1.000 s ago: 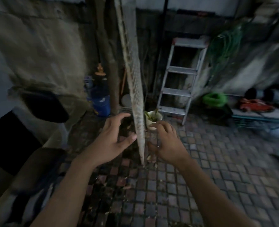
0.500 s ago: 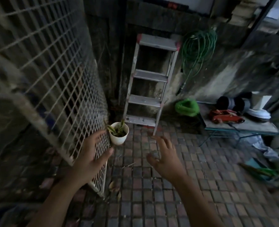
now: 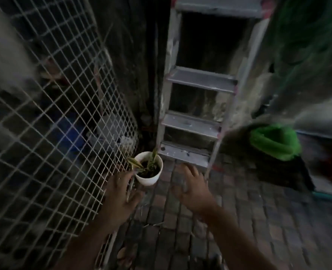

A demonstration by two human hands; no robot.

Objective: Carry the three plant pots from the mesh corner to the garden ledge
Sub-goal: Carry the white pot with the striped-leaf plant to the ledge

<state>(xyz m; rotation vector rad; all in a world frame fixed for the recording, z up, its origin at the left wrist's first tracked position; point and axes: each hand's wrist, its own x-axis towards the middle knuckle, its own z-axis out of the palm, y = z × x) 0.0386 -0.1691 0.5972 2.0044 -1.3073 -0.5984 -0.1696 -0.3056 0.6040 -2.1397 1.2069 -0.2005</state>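
1. The left hand (image 3: 120,193) has a wide, loose grip: fingers spread, holding nothing. It lies against the lower edge of the wire mesh panel (image 3: 60,117), fingertips just beside the white plant pot (image 3: 149,170); motion blur hides whether they touch the pot.
2. The right hand (image 3: 192,186) is also spread wide and empty, palm down above the brick floor (image 3: 258,221), to the right of the pot and apart from it.
3. The pot stands upright on the bricks between the two hands, in the corner where the mesh panel meets the dark wall. It holds soil and a small plant with striped green-and-yellow leaves; one leaf pokes toward the mesh.
4. Only this one pot is in view.
5. Directly behind the pot a grey stepladder (image 3: 198,121) leans at the wall, its lowest step near the pot's rim.
6. Blurred blue and grey shapes sit behind the mesh.
7. To the right, a bright green bundle (image 3: 276,143) rests low by the wall.
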